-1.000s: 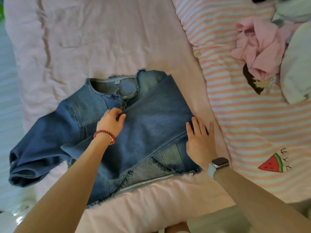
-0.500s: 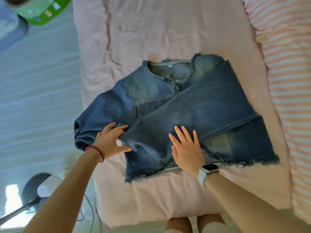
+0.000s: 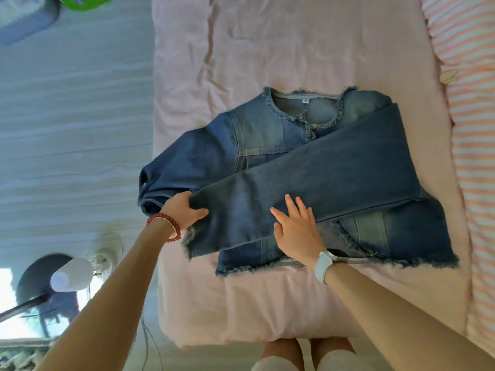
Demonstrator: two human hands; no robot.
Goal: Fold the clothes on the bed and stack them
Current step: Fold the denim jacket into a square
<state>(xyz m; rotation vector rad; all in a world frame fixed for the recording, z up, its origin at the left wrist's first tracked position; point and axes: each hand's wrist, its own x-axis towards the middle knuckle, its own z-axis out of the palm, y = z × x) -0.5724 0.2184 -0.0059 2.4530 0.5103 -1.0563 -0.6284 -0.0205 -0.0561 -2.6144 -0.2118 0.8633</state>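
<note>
Pink bed (image 3: 267, 303), denim jacket (image 3: 267, 135) collar away, left hand (image 3: 182, 211) pinching sleeve (image 3: 321, 183), right hand (image 3: 297, 231) flat.

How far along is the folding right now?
Done: one sleeve of the denim jacket lies folded across its front. In hand: the left hand grips that sleeve's cuff end, while the right hand presses flat on it. Left: the other sleeve hangs off the bed edge, unfolded; no stack shows.
</note>
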